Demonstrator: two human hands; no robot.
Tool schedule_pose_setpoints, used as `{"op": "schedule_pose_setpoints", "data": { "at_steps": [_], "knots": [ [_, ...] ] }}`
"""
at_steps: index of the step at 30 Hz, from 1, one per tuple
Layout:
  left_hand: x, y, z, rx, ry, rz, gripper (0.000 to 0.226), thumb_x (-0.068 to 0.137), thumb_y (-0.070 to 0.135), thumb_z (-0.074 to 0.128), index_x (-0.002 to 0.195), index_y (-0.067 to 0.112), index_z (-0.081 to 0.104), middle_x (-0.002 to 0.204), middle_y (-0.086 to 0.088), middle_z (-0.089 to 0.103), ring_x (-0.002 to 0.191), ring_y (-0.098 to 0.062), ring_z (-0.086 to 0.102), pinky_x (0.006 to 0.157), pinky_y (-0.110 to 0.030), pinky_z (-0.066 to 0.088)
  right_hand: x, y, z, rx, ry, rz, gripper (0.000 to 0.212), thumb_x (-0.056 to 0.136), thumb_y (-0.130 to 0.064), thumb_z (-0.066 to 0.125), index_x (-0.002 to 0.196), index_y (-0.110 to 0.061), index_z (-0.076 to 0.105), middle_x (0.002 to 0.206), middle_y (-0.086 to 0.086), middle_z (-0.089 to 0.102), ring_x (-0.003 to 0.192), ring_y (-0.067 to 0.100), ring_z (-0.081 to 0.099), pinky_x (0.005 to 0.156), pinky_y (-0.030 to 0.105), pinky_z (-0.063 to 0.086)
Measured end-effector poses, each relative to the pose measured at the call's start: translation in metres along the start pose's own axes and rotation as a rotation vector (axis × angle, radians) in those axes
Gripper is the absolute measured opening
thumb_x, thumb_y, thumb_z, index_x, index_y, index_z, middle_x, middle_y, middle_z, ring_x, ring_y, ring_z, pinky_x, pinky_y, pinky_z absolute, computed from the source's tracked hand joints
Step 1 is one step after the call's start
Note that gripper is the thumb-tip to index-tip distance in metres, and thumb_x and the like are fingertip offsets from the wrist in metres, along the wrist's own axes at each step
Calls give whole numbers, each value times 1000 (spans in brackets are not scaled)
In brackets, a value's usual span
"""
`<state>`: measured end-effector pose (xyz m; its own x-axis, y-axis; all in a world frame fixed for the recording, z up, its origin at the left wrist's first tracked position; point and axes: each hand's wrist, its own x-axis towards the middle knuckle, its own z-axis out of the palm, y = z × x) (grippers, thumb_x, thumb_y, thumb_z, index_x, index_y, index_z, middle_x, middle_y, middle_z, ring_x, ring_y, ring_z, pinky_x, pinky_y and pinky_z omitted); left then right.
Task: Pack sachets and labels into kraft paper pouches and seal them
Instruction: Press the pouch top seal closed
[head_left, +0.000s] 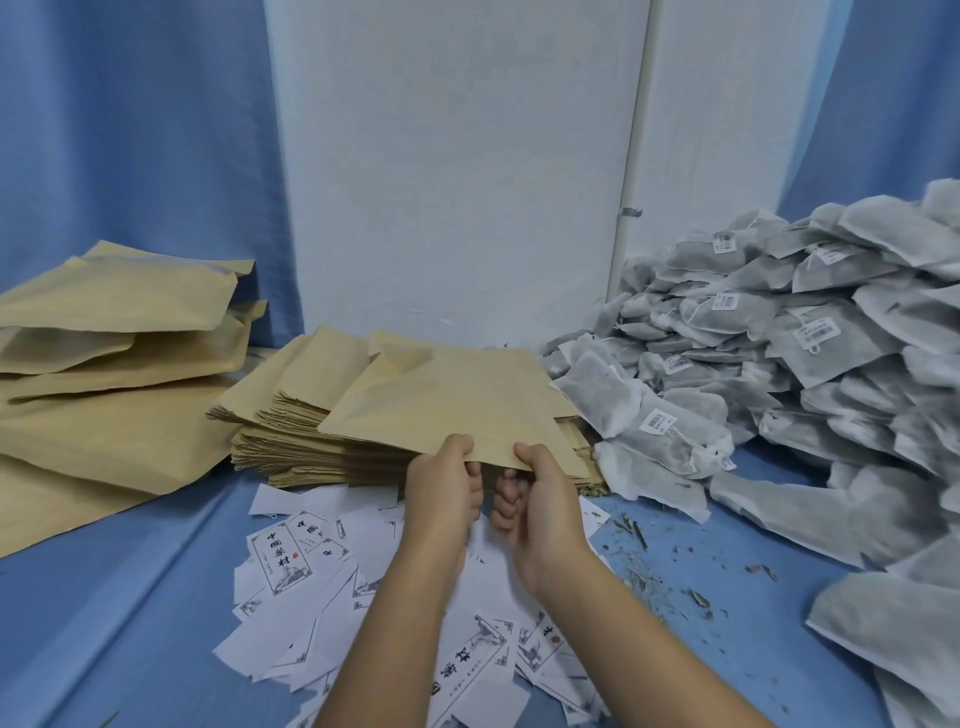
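Observation:
A flat kraft paper pouch (447, 400) is lifted over the stack of empty pouches (311, 441) at the centre. My left hand (441, 488) pinches its near edge, thumb on top. My right hand (535, 499) pinches the same edge just to the right. White printed labels (291, 561) lie scattered on the blue cloth under my forearms. A big heap of grey mesh sachets (779, 353) with small barcode tags fills the right side.
A pile of fuller kraft pouches (114, 353) lies at the left. Bits of dried herb (654, 566) are strewn on the blue cloth right of the labels. A white wall and blue curtains (130, 130) close off the back.

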<state>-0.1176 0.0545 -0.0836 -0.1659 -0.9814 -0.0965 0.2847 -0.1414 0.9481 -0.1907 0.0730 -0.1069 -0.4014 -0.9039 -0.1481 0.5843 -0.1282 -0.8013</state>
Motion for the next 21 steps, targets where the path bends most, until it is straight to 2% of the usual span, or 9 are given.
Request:
{"op": "schedule_pose_setpoints", "data": {
  "at_steps": [3, 9, 11, 15, 18, 21],
  "knots": [
    [-8, 0, 6, 82, -98, -48, 43, 90, 16, 53, 49, 10, 40, 31, 3, 37, 22, -8, 29, 30, -9, 21, 0, -3, -1, -183, -22, 3, 45, 89, -27, 53, 46, -14, 49, 41, -1, 38, 38, 11, 27, 44, 24, 20],
    [-2, -2, 4, 62, 76, 32, 32, 85, 15, 53, 55, 12, 44, 36, 8, 38, 29, -6, 28, 32, -15, 23, 2, -11, -6, 10, 29, -14, 28, 91, -13, 53, 64, -12, 45, 39, -1, 35, 33, 9, 25, 35, 18, 20],
    [-2, -3, 3, 62, 73, 37, 32, 85, 13, 52, 54, 11, 44, 35, 7, 38, 29, -7, 28, 32, -14, 22, 2, -9, -5, -6, 19, -3, 28, 90, -15, 52, 63, -12, 44, 41, -1, 35, 34, 9, 25, 35, 19, 19],
    [-6, -4, 5, 100, -20, 14, 40, 87, 12, 51, 48, 8, 47, 34, 0, 45, 25, -10, 37, 31, -10, 26, 2, -6, -4, -215, -63, 31, 34, 87, -24, 57, 55, -12, 48, 44, -1, 38, 38, 9, 27, 38, 20, 21],
    [-7, -6, 9, 55, -55, 14, 47, 90, 21, 51, 44, 10, 46, 36, -2, 48, 26, -11, 41, 32, -10, 27, 2, -10, -4, -107, -84, 30, 34, 88, -17, 56, 55, -11, 49, 43, 0, 39, 34, 7, 27, 33, 18, 21],
    [-2, -10, 9, 56, 20, 41, 39, 87, 24, 52, 51, 10, 46, 39, -3, 49, 32, -15, 44, 36, -14, 30, 0, -13, -4, -109, -114, 22, 34, 89, -17, 55, 56, -10, 51, 42, -1, 41, 34, 7, 28, 34, 17, 22]
  ]
}}
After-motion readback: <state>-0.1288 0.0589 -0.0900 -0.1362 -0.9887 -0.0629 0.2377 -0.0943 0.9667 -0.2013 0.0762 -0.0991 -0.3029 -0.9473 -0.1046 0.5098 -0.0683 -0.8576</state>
